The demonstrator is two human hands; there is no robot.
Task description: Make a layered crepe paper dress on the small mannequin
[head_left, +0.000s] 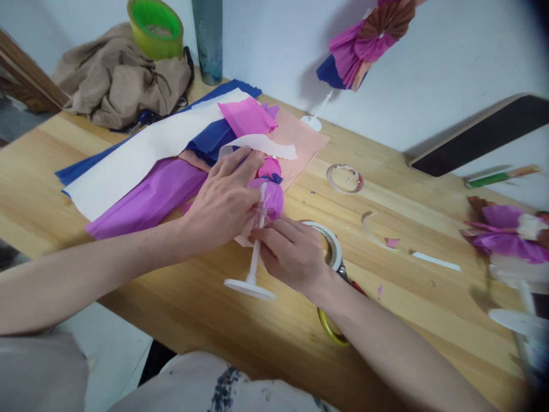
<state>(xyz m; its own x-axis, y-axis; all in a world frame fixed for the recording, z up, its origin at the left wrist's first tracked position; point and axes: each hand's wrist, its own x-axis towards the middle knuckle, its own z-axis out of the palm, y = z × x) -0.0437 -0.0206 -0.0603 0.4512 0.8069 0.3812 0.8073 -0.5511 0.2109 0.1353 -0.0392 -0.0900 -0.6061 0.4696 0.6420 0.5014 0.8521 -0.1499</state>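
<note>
A white plastic stand (pixel 253 269) with a round base tilts between my hands, and a small pink, purple and blue crepe paper decoration (pixel 274 201) sits at its upper end. My left hand (pixel 218 200) is closed around the upper stem by the decoration; its fingertips are partly hidden. Lower on the stem, my right hand (pixel 294 252) pinches with thumb and fingers. A curled white paper strip (pixel 261 143) lies just beyond my left fingers. Under and beside that hand are crepe paper sheets: white (pixel 124 163), purple (pixel 150 197), pink (pixel 246 117) and peach (pixel 300 137).
A tape roll (pixel 334 243) and yellow-handled scissors (pixel 330 329) lie by my right forearm. Further right are a clear tape ring (pixel 344 178), paper scraps (pixel 435 261) and a finished paper flower (pixel 506 229). Behind stand another flower (pixel 369 46), a dark tablet-like panel (pixel 484 134) and a vase (pixel 209 43).
</note>
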